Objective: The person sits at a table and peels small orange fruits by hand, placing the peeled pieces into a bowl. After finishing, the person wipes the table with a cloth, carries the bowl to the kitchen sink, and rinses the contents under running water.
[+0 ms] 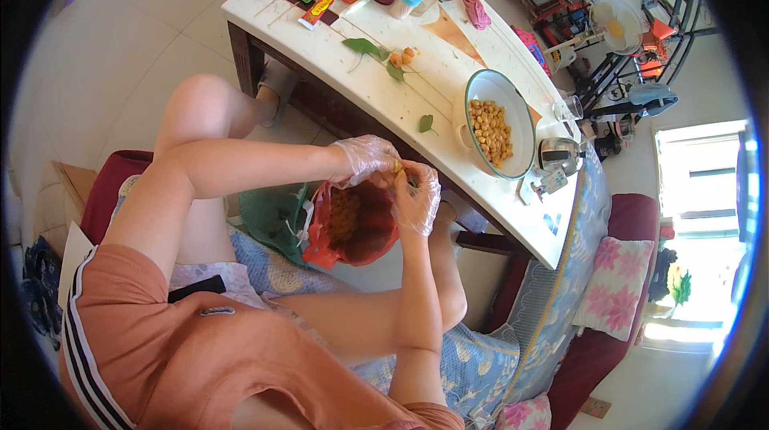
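Observation:
Both my hands wear clear plastic gloves and meet above a bucket lined with a red plastic bag (pixel 367 250). A small yellow piece (pixel 398 167) is pinched between the fingertips of my left hand (pixel 367 160) and my right hand (pixel 418 194). Something small and dark shows within my right hand's curled fingers; what it is I cannot tell. Orange-brown pulp or peelings (pixel 343 217) lie inside the bag. On the table, a green-rimmed white enamel basin (pixel 516 93) contains many yellow-brown pits or nuts (pixel 489 130).
The white table (pixel 384 90) holds small orange fruits (pixel 401 57), green leaves (pixel 361 45), jars, a red-and-yellow tube (pixel 317 9), a pink cloth (pixel 476 11) and a glass kettle (pixel 559 155). A green plastic tub (pixel 270 214) stands beside the bucket. A sofa (pixel 541 310) runs along the right.

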The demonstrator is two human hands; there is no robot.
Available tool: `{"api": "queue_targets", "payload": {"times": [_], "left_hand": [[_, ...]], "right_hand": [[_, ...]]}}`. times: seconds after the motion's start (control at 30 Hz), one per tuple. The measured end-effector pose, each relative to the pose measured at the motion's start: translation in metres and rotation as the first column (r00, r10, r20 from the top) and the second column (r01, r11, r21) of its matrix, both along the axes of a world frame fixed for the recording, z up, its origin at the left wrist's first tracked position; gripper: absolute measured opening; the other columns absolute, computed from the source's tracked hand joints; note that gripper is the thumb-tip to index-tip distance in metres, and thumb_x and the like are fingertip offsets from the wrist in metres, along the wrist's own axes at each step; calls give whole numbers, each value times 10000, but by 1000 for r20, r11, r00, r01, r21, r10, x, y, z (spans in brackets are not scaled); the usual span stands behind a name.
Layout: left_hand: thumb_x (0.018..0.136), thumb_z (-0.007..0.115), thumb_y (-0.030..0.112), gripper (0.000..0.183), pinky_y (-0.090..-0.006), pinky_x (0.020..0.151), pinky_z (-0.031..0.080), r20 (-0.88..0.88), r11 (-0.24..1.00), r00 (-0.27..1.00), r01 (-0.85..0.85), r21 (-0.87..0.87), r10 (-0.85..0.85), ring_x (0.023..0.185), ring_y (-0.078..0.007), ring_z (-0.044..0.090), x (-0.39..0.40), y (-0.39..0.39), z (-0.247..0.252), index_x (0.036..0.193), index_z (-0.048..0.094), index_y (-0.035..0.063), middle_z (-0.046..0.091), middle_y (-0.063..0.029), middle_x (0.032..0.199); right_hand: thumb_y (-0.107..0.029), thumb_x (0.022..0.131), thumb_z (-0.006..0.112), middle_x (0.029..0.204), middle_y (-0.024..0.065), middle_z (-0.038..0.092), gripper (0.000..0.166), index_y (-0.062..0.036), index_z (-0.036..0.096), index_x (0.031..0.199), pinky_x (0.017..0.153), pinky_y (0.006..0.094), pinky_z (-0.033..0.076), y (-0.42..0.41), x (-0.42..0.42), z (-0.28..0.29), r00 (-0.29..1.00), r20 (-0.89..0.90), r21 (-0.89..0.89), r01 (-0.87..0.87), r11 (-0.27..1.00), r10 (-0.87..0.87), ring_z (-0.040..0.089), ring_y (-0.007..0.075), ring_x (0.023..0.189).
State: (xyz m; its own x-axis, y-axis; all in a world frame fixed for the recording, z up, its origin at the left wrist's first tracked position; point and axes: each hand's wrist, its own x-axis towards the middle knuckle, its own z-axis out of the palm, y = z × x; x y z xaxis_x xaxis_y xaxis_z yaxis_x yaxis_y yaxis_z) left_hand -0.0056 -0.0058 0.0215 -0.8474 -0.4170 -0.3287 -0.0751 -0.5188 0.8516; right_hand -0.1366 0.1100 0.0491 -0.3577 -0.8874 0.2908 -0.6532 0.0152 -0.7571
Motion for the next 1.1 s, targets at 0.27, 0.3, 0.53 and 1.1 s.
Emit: {"api": "queue_targets", "payload": {"times": [0.27,0.3,0.53,1.1], "left_hand": [[905,606,102,214,-299,771,540,49,998,998,41,-46,-39,842,-167,621,-1,1,0,1084,611,-17,641,-100,943],[898,605,99,217,-295,769,538,68,996,996,59,-65,-54,844,-166,619,0,1,0,1081,613,-18,641,-99,936],[891,596,100,234,-293,751,535,67,989,996,64,-134,-55,824,-172,617,0,3,-3,1084,606,-30,634,-100,912],[934,576,111,195,-282,724,569,-160,986,986,69,152,-44,792,-171,648,7,-4,-1,1057,626,-33,665,-126,956]], "right_hand": [[-36,771,674,934,143,601,179,-39,626,944,793,378,487,0,11,4,996,-74,9,48,999,-47,598,289,872],[-39,768,678,927,144,594,183,-40,616,940,787,382,484,0,13,4,994,-99,-4,49,999,-49,594,296,870],[-42,754,685,898,148,579,212,-43,595,946,782,389,478,0,19,1,995,-82,-28,61,998,-64,573,313,842],[-130,868,669,839,133,621,135,-80,658,993,708,368,523,26,-20,6,994,-96,478,0,879,52,643,279,796]]}}
